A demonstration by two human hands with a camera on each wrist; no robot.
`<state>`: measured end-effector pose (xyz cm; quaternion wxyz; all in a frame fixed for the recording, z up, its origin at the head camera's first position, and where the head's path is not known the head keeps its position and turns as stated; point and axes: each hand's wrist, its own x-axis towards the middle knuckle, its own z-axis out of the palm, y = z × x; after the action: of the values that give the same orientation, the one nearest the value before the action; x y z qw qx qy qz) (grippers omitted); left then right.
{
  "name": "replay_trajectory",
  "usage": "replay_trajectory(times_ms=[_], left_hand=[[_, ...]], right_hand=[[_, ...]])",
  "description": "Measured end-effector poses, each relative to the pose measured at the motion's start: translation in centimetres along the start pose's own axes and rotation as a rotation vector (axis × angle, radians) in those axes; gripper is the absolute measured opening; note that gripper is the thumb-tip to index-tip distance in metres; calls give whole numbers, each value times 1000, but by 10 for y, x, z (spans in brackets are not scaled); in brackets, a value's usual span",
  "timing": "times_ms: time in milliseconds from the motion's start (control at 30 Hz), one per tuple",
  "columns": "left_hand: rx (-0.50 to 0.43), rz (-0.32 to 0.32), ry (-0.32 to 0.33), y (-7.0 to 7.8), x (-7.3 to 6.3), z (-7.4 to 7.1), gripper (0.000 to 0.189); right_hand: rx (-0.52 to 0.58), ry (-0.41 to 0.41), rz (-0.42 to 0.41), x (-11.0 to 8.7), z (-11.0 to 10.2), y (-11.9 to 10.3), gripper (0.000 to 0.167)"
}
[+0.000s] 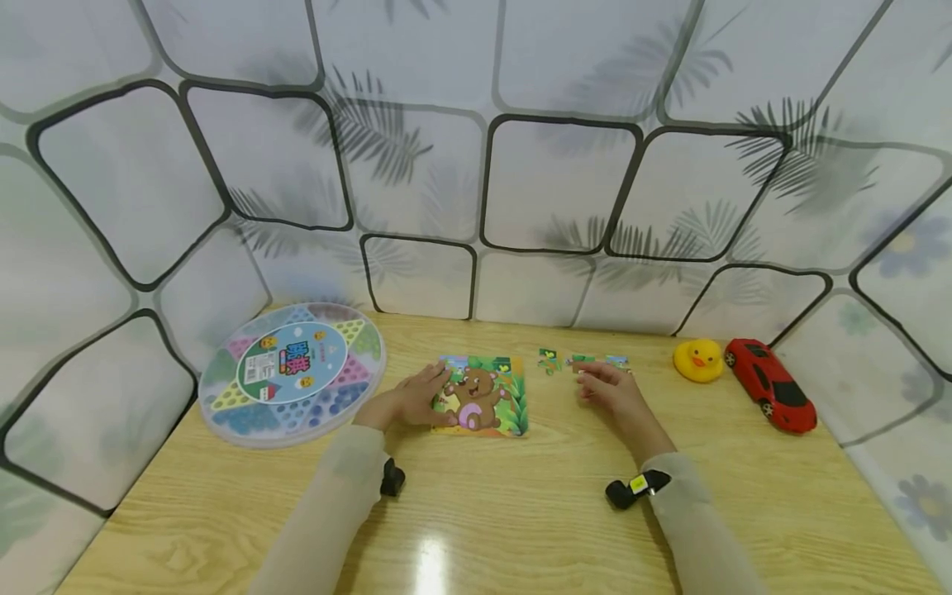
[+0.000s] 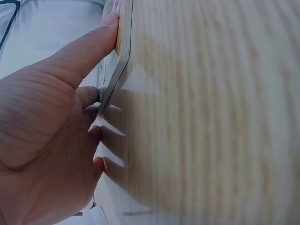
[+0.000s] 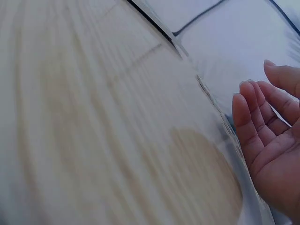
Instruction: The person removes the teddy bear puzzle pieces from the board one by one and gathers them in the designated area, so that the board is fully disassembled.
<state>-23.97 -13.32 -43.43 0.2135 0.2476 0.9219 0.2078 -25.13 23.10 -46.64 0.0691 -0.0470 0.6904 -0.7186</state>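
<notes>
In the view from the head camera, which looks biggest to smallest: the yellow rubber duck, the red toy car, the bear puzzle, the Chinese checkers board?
Largest to smallest:
1. Chinese checkers board
2. bear puzzle
3. red toy car
4. yellow rubber duck

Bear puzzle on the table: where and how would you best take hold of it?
Probably by the lower part of its right edge, coming in low from the right. The bear puzzle is a thin board, so its rim offers the likeliest pinch. The left hand rests on its left side, while its right edge is bare, facing the right hand.
</notes>
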Motion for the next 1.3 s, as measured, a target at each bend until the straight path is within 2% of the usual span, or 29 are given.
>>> replay_trajectory(times_ms=[67, 167, 333, 600, 800, 933, 1300], left_hand=[[0, 2, 3, 0, 0, 0, 86], [-1, 1, 5, 1, 0, -1, 86], [15, -8, 6, 0, 1, 0, 87], [4, -10, 8, 0, 2, 1, 87], [15, -13, 14, 0, 3, 1, 88], [10, -16, 6, 0, 2, 0, 88], [-9, 12, 10, 0, 2, 0, 84]], right_hand=[[-37, -25, 6, 2, 6, 0, 47], [-36, -52, 15, 5, 15, 0, 47], [-63, -148, 10, 11, 32, 2, 45], [-264, -280, -26, 12, 59, 1, 43], [-314, -299, 15, 10, 71, -7, 42], [-358, -304, 28, 15, 71, 1, 45], [-523, -247, 45, 23, 81, 4, 42]])
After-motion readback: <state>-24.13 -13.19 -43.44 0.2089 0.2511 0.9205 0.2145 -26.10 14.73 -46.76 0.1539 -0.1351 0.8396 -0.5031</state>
